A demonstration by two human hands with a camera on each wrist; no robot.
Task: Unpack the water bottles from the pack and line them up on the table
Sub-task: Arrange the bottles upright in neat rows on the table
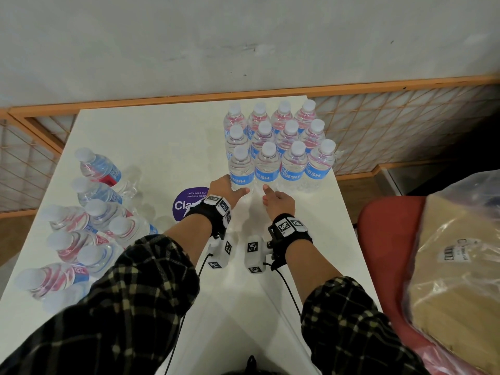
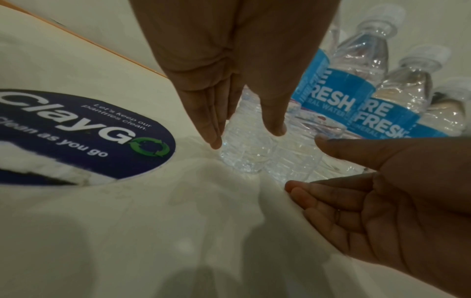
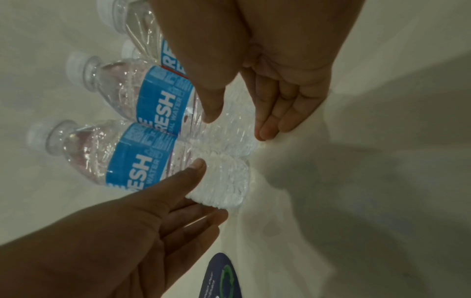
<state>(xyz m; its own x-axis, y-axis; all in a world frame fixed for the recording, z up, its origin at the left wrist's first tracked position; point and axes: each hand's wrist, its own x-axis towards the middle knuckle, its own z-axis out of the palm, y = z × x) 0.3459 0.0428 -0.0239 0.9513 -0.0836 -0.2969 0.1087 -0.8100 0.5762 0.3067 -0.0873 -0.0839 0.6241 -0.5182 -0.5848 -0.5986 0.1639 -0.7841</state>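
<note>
Several upright water bottles with blue labels stand in a tight block at the back right of the white table. My left hand has straight fingers on the left of the front-left bottle and its thumb on the right, touching low down. In the left wrist view that bottle's base shows between the left hand's fingers and thumb. My right hand lies open just in front of the second front bottle, thumb near its base. More bottles lean together in clear wrap at the left.
A round purple sticker is on the table beside my left wrist. The bottle block reaches close to the table's right edge. A red chair holding a plastic-bagged brown package stands at the right. An orange-framed lattice screen runs behind.
</note>
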